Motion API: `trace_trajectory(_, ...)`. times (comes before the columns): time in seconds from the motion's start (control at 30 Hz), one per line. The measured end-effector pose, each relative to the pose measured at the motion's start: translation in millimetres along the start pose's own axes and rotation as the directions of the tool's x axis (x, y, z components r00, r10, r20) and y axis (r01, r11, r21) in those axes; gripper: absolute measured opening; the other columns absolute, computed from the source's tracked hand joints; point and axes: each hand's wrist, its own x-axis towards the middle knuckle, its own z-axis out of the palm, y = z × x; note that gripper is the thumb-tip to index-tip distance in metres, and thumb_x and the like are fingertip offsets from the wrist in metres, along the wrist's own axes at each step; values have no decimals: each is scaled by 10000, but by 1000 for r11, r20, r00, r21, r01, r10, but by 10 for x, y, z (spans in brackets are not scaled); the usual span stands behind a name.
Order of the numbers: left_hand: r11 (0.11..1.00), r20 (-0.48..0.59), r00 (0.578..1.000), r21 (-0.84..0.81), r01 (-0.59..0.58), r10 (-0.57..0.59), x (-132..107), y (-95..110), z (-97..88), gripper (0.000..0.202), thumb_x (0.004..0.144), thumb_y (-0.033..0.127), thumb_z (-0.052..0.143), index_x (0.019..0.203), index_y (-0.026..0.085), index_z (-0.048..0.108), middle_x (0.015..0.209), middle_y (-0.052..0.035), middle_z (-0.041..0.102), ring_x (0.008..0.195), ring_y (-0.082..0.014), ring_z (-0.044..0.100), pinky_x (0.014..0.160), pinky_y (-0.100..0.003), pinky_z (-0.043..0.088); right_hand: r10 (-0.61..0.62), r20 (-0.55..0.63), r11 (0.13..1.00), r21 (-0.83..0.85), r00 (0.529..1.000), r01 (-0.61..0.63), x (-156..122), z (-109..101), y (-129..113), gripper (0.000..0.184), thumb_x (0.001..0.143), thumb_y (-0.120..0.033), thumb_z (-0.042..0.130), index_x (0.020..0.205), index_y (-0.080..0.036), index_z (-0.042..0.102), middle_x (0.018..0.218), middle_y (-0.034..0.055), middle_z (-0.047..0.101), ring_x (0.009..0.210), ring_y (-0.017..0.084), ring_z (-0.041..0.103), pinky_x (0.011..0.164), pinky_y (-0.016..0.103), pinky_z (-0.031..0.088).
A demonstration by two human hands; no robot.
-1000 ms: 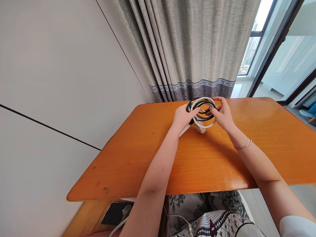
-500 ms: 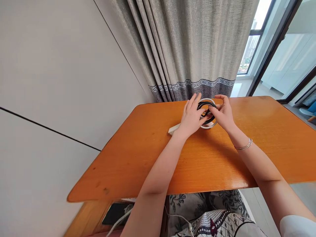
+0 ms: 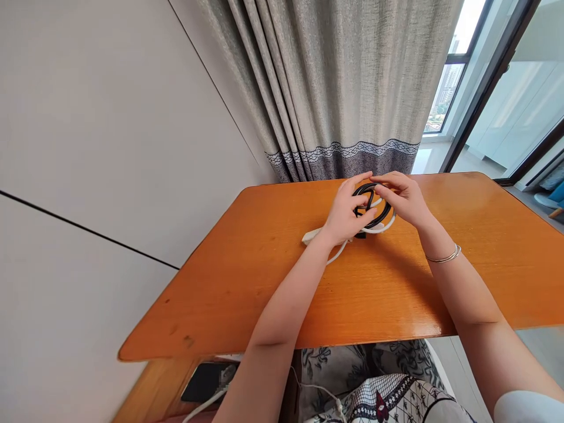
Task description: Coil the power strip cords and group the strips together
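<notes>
A coil of black and white cable rests on the orange wooden table near its far edge. My left hand grips the coil's left side, fingers curled round the loops. My right hand pinches the coil from the top right, with a thin bracelet on its wrist. A white strip-like piece lies on the table just left of my left wrist, and a white cable end trails out below that hand.
A grey curtain hangs behind the table, with a white wall on the left and glass doors on the right. Under the table's near edge lie a dark device and a white cord, above my patterned clothing.
The coil has come down flatter on the table and shifted slightly right. My left hand went from spread fingers over the coil to gripping it; a white cable end now trails below.
</notes>
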Motion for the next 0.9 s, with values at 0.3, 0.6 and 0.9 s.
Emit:
trace_trajectory(0.3, 839, -94, 983, -537, 85, -160, -10, 3, -42, 471, 923, 607, 604, 716, 185, 639, 1613, -56, 440, 1464, -300, 445, 1222, -479, 386, -229, 90, 964, 163, 969, 212, -11, 20, -104, 319, 1037, -410, 489, 1230, -328, 728, 1311, 54, 695, 1259, 213, 611, 1129, 464, 458)
trace_trajectory(0.6, 852, -75, 980, -508, 123, -186, -15, 45, -6, 444, 901, 592, 651, 749, 175, 676, 1563, -112, 469, 1351, -302, 549, 1080, -443, 507, -194, 245, 943, -222, 950, 250, -34, -62, -373, 292, 981, -251, 529, 1235, -221, 669, 1112, 113, 637, 1039, 246, 597, 933, 418, 499)
trace_trajectory(0.9, 770, -29, 967, -610, 185, -255, -40, -107, 93, 478, 794, 622, 757, 969, 206, 600, 1526, -123, 526, 1206, -244, 662, 1019, -385, 541, -173, 105, 941, -278, 979, 196, -51, -2, -355, 144, 944, -222, 537, 1000, -222, 670, 968, 64, 629, 860, 200, 594, 784, 343, 483)
